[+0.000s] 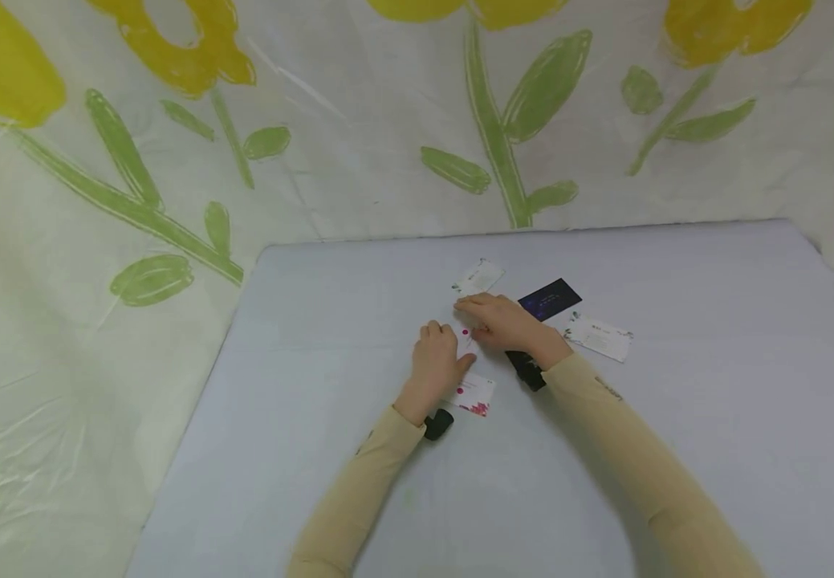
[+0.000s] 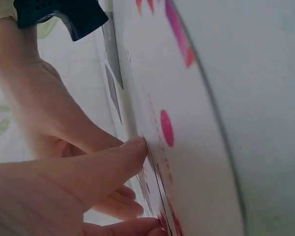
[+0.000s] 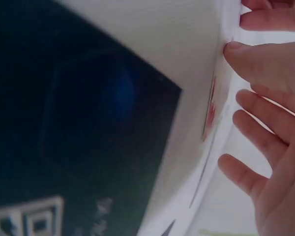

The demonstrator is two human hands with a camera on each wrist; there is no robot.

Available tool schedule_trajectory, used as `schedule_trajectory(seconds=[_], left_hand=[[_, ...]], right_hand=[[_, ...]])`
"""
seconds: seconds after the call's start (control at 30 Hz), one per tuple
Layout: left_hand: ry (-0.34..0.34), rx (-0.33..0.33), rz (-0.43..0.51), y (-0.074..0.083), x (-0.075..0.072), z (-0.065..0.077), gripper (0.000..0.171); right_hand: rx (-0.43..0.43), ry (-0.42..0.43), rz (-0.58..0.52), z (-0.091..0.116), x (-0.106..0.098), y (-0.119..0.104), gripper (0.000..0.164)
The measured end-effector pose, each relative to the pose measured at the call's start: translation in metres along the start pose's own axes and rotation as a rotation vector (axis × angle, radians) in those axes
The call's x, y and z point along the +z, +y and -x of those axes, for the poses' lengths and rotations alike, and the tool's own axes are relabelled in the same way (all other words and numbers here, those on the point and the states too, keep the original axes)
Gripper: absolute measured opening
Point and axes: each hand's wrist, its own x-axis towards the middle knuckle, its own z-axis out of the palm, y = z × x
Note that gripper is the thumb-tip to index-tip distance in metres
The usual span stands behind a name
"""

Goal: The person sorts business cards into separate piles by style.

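Observation:
My left hand (image 1: 434, 365) is at a small white card with a pink dot (image 1: 465, 337). In the left wrist view its thumb (image 2: 130, 152) and a fingertip (image 2: 150, 226) touch along a card's edge, apart from each other. My right hand (image 1: 506, 323) reaches over from the right, partly hiding the card's far side. Seen from the right wrist, the right hand's fingers (image 3: 263, 130) are spread, and its thumb (image 3: 241, 51) touches near a card's edge. Nearer the body lies another white card with red flowers (image 1: 476, 395), partly under the left hand.
Beyond the hands lies a white leaf-patterned card (image 1: 479, 277). A dark blue card (image 1: 550, 299), a second leaf-patterned card (image 1: 600, 337) and a black item (image 1: 525, 369) lie around the right wrist. A flower-patterned curtain (image 1: 359, 160) hangs behind the pale table (image 1: 301, 321).

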Motion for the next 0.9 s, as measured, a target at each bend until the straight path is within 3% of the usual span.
schedule_trajectory(seconds=[0.27, 0.6, 0.77, 0.9], left_hand=[[-0.05, -0.003, 0.049, -0.001, -0.006, -0.006, 0.048], [-0.165, 0.02, 0.197, -0.022, -0.013, -0.02, 0.04], [-0.248, 0.031, 0.307, -0.033, -0.015, -0.026, 0.043], [-0.243, 0.051, 0.405, -0.04, -0.014, -0.028, 0.043]], right_hand=[[0.038, -0.05, 0.016, 0.005, -0.003, 0.002, 0.043], [0.058, -0.027, 0.013, 0.011, -0.005, 0.004, 0.04], [0.102, -0.048, 0.027, 0.012, -0.005, 0.001, 0.043], [0.131, -0.011, 0.002, 0.012, -0.004, -0.003, 0.044]])
